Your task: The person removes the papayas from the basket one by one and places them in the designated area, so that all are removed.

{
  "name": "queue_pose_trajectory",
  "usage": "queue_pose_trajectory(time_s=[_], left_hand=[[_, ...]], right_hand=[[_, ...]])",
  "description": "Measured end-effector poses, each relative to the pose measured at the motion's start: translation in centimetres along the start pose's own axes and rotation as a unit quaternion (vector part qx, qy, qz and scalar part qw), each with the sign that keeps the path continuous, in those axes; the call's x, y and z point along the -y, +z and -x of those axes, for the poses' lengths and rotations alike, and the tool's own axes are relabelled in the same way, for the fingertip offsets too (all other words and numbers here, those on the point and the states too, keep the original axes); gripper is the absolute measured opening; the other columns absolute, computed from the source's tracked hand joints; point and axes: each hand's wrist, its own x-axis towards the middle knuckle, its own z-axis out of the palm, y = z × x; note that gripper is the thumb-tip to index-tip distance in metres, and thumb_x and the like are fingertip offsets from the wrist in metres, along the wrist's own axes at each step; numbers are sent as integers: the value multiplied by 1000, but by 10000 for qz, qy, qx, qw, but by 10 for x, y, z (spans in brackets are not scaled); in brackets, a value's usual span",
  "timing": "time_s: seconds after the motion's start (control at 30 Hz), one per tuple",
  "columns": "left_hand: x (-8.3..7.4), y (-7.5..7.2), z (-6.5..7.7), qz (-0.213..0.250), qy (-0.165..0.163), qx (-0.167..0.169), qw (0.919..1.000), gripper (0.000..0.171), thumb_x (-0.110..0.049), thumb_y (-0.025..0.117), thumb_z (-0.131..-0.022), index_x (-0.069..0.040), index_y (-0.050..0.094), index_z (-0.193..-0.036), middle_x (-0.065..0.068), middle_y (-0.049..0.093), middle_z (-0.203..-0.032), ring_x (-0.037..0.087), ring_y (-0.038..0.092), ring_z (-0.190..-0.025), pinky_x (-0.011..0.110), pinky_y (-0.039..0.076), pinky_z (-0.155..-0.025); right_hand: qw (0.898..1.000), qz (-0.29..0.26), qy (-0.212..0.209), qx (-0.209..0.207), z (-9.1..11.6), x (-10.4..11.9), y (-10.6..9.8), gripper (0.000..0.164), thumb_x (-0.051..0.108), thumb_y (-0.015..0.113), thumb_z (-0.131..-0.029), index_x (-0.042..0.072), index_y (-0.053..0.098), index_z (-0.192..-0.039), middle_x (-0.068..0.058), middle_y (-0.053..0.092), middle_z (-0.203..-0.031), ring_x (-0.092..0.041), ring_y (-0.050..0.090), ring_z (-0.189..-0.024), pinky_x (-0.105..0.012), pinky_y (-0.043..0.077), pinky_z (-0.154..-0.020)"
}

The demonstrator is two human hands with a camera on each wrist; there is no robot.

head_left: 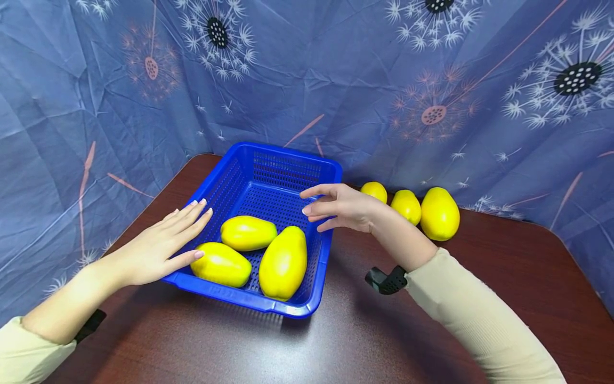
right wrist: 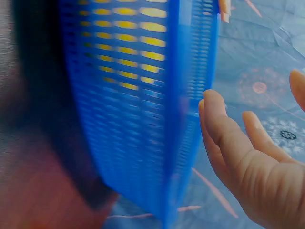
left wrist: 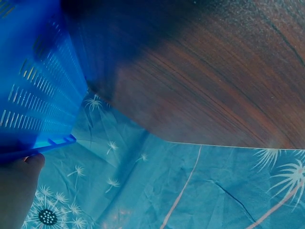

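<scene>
A blue plastic basket [head_left: 230, 296] with slotted walls stands on the table. Three yellow papayas lie in its near half: one at the back [head_left: 248, 233], one at front left [head_left: 221, 265] and a larger one at right [head_left: 283, 264]. My left hand [head_left: 160, 242] lies across the left rim, fingers extended, the thumb overlapping the front-left papaya. Above the right rim hovers my right hand [head_left: 342, 208], its fingers spread, loosely bent and holding nothing. In the right wrist view that hand [right wrist: 257, 167] appears beside the basket wall [right wrist: 138, 114], with yellow showing through the slots.
Three more yellow fruits stand by the back edge of the brown table [head_left: 384, 330], right of the basket: a small one [head_left: 374, 191], a middle one [head_left: 406, 205] and a large one [head_left: 439, 213]. A blue dandelion-print cloth [head_left: 307, 69] hangs behind and at the sides.
</scene>
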Motion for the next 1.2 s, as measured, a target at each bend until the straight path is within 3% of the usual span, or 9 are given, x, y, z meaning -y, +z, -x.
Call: queue_pose_trajectory(time_s=[0.23,0.4,0.63,0.8,1.2], left_hand=[[1,1,0,-10,-23,13,10000,68,-31,54,-94,-6,22,-148,18,17,-153,29,11,-141,32,1,-114],[1,1,0,-4,-41,15,10000,67,-31,54,-94,-6,23,-148,18,17,-153,29,12,-141,37,6,-114],[0,1,0,39,-40,16,10000,67,-31,54,-94,-5,24,-147,19,17,-153,29,12,-141,33,2,-114],[0,-1,0,23,-30,5,10000,67,-31,54,-94,-5,24,-148,18,17,-153,29,12,-141,35,4,-114],[0,0,0,17,-62,76,10000,67,-32,53,-94,-7,22,-148,18,16,-153,29,12,-141,36,4,-114]], right_hand=[[9991,54,-403,-146,-15,30,1,51,11,57,-91,7,40,-139,-14,42,-137,-32,50,-117,-45,46,-93],[9983,-202,-455,-290,-33,36,7,49,11,57,-92,8,42,-138,-14,47,-134,-30,51,-114,-45,45,-93],[9956,-812,-340,-335,-54,28,15,50,10,58,-91,8,42,-138,-16,49,-132,-32,50,-117,-47,41,-97],[9942,-956,-226,-428,-63,19,15,50,10,59,-90,8,43,-137,-16,49,-133,-33,50,-118,-47,40,-98],[9967,-262,384,-668,-76,0,11,49,16,66,-87,10,48,-132,-12,53,-128,-30,52,-114,-47,40,-98]])
